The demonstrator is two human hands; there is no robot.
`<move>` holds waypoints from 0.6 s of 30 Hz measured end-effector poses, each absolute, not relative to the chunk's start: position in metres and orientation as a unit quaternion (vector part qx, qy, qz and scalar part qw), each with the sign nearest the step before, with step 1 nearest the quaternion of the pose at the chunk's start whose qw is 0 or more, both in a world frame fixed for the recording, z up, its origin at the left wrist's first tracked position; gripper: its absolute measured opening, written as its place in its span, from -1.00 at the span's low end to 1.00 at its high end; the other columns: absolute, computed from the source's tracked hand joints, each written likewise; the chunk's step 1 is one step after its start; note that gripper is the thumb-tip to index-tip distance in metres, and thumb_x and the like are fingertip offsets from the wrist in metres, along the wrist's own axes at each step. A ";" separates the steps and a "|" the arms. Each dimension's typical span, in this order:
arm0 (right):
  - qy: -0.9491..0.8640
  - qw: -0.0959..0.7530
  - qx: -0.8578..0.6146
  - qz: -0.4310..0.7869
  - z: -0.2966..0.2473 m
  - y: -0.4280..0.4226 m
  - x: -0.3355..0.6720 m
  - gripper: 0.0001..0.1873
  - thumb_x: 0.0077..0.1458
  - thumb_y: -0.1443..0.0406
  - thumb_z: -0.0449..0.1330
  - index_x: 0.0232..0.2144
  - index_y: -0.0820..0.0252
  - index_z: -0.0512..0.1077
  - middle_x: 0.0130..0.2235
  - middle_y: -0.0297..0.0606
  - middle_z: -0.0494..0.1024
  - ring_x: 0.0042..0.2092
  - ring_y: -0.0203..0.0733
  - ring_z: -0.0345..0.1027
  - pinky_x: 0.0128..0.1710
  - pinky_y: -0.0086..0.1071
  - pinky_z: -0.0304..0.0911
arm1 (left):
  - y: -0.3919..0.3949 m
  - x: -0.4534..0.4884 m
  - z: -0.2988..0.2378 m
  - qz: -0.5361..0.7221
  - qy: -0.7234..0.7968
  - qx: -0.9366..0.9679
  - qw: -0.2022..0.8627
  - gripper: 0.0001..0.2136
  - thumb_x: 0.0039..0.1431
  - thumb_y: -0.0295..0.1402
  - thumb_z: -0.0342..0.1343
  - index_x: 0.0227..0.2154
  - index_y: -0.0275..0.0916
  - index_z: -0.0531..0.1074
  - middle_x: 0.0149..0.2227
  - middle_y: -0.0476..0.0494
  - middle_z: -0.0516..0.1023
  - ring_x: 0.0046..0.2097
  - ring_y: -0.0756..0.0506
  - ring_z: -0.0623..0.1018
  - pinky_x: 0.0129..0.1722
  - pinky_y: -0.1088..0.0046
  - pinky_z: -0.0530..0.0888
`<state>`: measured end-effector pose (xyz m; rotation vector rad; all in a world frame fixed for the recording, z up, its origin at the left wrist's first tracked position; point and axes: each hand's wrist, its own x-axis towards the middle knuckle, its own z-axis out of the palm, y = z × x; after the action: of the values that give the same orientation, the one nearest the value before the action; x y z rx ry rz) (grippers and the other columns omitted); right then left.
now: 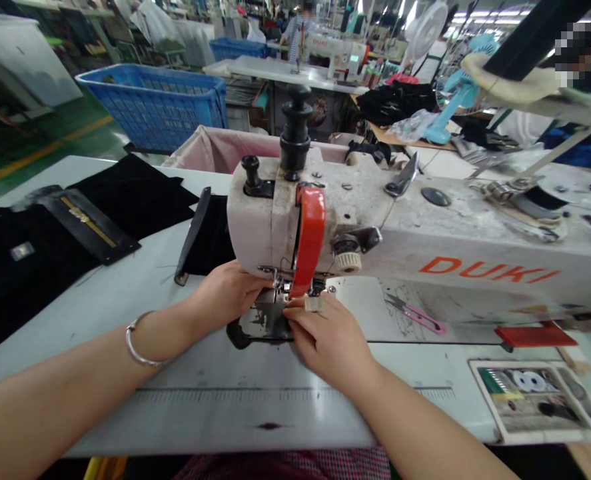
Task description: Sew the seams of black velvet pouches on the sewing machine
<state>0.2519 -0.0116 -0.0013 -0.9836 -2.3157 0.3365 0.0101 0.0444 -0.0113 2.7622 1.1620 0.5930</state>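
My left hand (225, 290) reaches in from the left, its fingertips bunched beside the needle and presser foot (286, 288) of a white sewing machine (400, 207). Opposite it, my right hand (330, 333) has fingers and thumb pressed together at the front right of the foot. What they pinch is too small and too hidden to make out. Just behind my left hand, a black fabric piece (211, 233) with a dark leather-like strip at its edge runs behind the machine head. An orange guard (309, 240) partly hides the needle area.
On the left of the table (185, 400) lie black fabric pieces (25, 267) with a zippered strip (92, 223). Pink-handled thread snips (418, 315) rest under the machine arm. A parts tray (540, 400) sits at the right front. Behind stand a blue basket (158, 107) and a pink cloth-lined bin (215, 150).
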 end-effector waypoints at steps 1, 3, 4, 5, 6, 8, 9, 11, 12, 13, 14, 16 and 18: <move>-0.863 0.304 -0.386 0.120 0.000 -0.011 0.254 -0.80 0.25 0.43 0.10 -0.18 0.23 0.53 -0.18 -0.16 0.57 -0.12 -0.07 0.35 -0.08 -0.19 0.32 | 0.044 0.009 -0.008 0.190 0.384 0.903 0.040 -0.75 0.32 -0.46 -0.02 -0.17 -0.20 0.58 -0.19 -0.13 0.65 -0.10 -0.17 0.60 -0.03 0.23 0.53; -0.847 0.294 -0.432 0.097 0.004 -0.010 0.258 -0.82 0.23 0.42 0.11 -0.20 0.24 0.51 -0.18 -0.13 0.53 -0.13 -0.03 0.30 -0.10 -0.16 0.28 | 0.041 0.006 0.000 0.176 0.387 0.905 0.033 -0.76 0.34 -0.42 -0.03 -0.16 -0.22 0.57 -0.19 -0.18 0.63 -0.09 -0.21 0.59 -0.02 0.19 0.51; -0.842 0.275 -0.456 0.086 0.006 -0.010 0.260 -0.84 0.22 0.41 0.13 -0.21 0.23 0.50 -0.18 -0.12 0.52 -0.12 -0.01 0.29 -0.10 -0.14 0.26 | 0.039 0.006 0.005 0.160 0.392 0.906 0.025 -0.75 0.34 -0.40 -0.03 -0.14 -0.23 0.56 -0.18 -0.21 0.62 -0.08 -0.22 0.58 -0.02 0.16 0.50; -0.842 0.250 -0.472 0.077 0.007 -0.010 0.262 -0.87 0.20 0.40 0.14 -0.23 0.22 0.48 -0.18 -0.13 0.51 -0.12 0.01 0.28 -0.11 -0.12 0.25 | 0.035 0.006 0.011 0.137 0.399 0.906 0.016 -0.75 0.34 -0.39 -0.04 -0.12 -0.24 0.55 -0.16 -0.24 0.61 -0.08 -0.24 0.57 -0.02 0.14 0.50; -0.844 0.225 -0.481 0.074 0.009 -0.011 0.263 -0.91 0.17 0.38 0.17 -0.25 0.21 0.47 -0.20 -0.14 0.50 -0.12 0.03 0.27 -0.12 -0.12 0.23 | 0.031 0.006 0.016 0.110 0.405 0.908 0.007 -0.73 0.34 -0.39 -0.04 -0.07 -0.24 0.54 -0.12 -0.26 0.60 -0.06 -0.26 0.56 -0.02 0.12 0.49; -0.851 0.189 -0.482 0.082 0.011 -0.011 0.266 -0.95 0.13 0.37 0.21 -0.29 0.19 0.43 -0.23 -0.18 0.49 -0.13 0.03 0.26 -0.12 -0.12 0.21 | 0.021 0.009 0.026 0.052 0.405 0.913 -0.002 -0.69 0.34 -0.41 -0.07 0.02 -0.26 0.50 -0.01 -0.30 0.58 0.00 -0.27 0.54 -0.01 0.12 0.49; -0.854 0.184 -0.478 0.090 0.011 -0.010 0.266 -0.95 0.14 0.37 0.21 -0.30 0.18 0.42 -0.23 -0.20 0.49 -0.13 0.02 0.26 -0.12 -0.13 0.21 | 0.015 0.010 0.030 0.029 0.400 0.916 0.000 -0.67 0.35 -0.42 -0.08 0.06 -0.27 0.49 0.04 -0.30 0.56 0.02 -0.27 0.53 -0.01 0.14 0.49; -0.855 0.197 -0.469 0.102 0.009 -0.008 0.267 -0.98 0.18 0.37 0.20 -0.29 0.18 0.42 -0.22 -0.20 0.49 -0.13 -0.01 0.26 -0.11 -0.16 0.21 | 0.004 0.014 0.035 0.007 0.389 0.921 0.014 -0.65 0.36 -0.39 -0.08 0.10 -0.30 0.47 0.04 -0.29 0.56 0.00 -0.25 0.54 -0.02 0.18 0.50; -0.852 0.209 -0.469 0.103 0.007 -0.006 0.266 -0.98 0.21 0.37 0.19 -0.28 0.19 0.43 -0.21 -0.19 0.48 -0.13 -0.02 0.26 -0.11 -0.17 0.22 | -0.001 0.015 0.036 0.002 0.388 0.922 0.019 -0.64 0.37 -0.37 -0.08 0.11 -0.30 0.46 0.03 -0.29 0.57 0.00 -0.24 0.54 -0.01 0.19 0.51; -0.848 0.224 -0.470 0.100 0.005 -0.004 0.266 -0.96 0.23 0.38 0.17 -0.28 0.19 0.43 -0.21 -0.18 0.48 -0.13 -0.03 0.26 -0.12 -0.19 0.23 | -0.005 0.017 0.036 0.003 0.390 0.920 0.023 -0.64 0.38 -0.35 -0.07 0.13 -0.30 0.46 0.01 -0.28 0.58 0.01 -0.24 0.54 0.02 0.18 0.50; -0.844 0.237 -0.471 0.095 0.002 -0.001 0.265 -0.95 0.24 0.39 0.16 -0.28 0.20 0.44 -0.21 -0.17 0.47 -0.14 -0.03 0.26 -0.13 -0.20 0.24 | -0.009 0.017 0.036 0.010 0.394 0.919 0.028 -0.64 0.38 -0.34 -0.06 0.14 -0.28 0.45 0.02 -0.28 0.57 0.04 -0.24 0.53 0.06 0.15 0.49; -0.840 0.255 -0.472 0.080 -0.001 0.002 0.263 -0.93 0.23 0.41 0.16 -0.29 0.21 0.44 -0.22 -0.15 0.46 -0.15 -0.02 0.27 -0.15 -0.21 0.25 | -0.016 0.018 0.033 0.034 0.394 0.917 0.049 -0.64 0.39 -0.34 -0.06 0.16 -0.25 0.43 0.11 -0.26 0.51 0.15 -0.25 0.47 0.16 0.11 0.44; -0.843 0.263 -0.465 0.061 -0.003 0.003 0.262 -0.92 0.23 0.41 0.16 -0.31 0.22 0.45 -0.23 -0.13 0.47 -0.16 -0.01 0.27 -0.16 -0.20 0.27 | -0.024 0.020 0.029 0.068 0.394 0.913 0.076 -0.64 0.40 -0.35 -0.08 0.18 -0.23 0.40 0.20 -0.23 0.43 0.22 -0.23 0.41 0.22 0.10 0.41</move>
<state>0.2621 0.0032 -0.0031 -1.2581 -2.2808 0.1652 0.0202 -0.0238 0.0287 2.7388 1.1810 0.2040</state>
